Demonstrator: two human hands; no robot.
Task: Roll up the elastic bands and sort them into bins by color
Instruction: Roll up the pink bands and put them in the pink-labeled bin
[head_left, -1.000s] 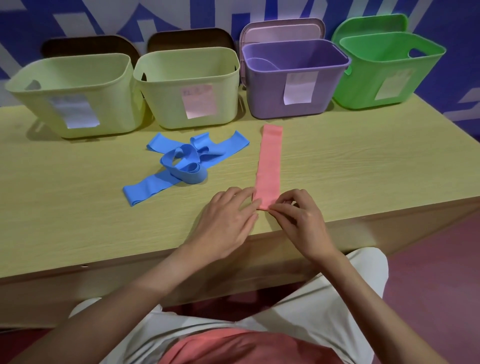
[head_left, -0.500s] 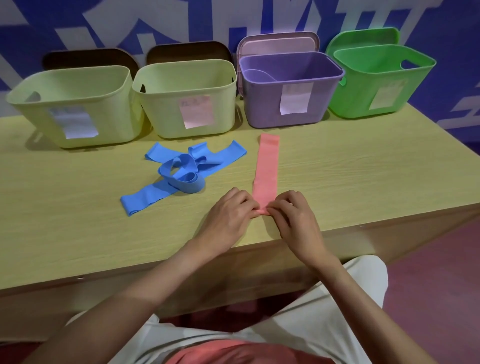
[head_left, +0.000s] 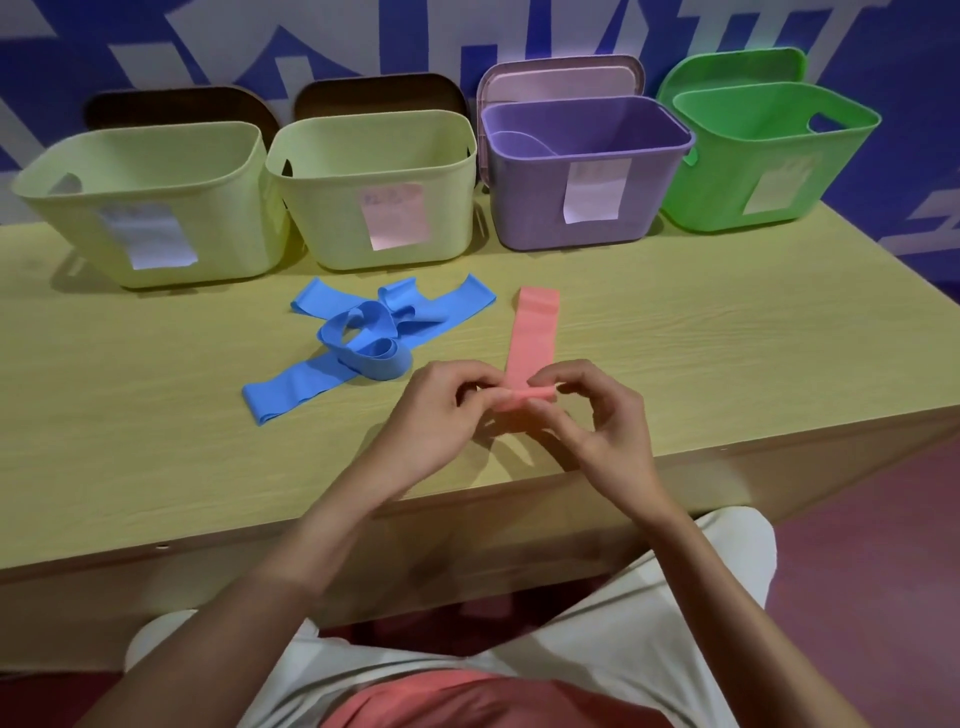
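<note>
While your left hand (head_left: 441, 415) and right hand (head_left: 597, 421) pinch the pink band's (head_left: 532, 343) rolled end, tangled blue bands (head_left: 363, 343) lie leftward, seemingly clear of them.

Left hand (head_left: 441, 410) fingers curled, pinching; right hand (head_left: 602, 415) likewise; fingertips nearly meeting.

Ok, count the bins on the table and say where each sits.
4, in a row along the wall: left yellow bin, second yellow bin, purple bin, and green bin at far right.
</note>
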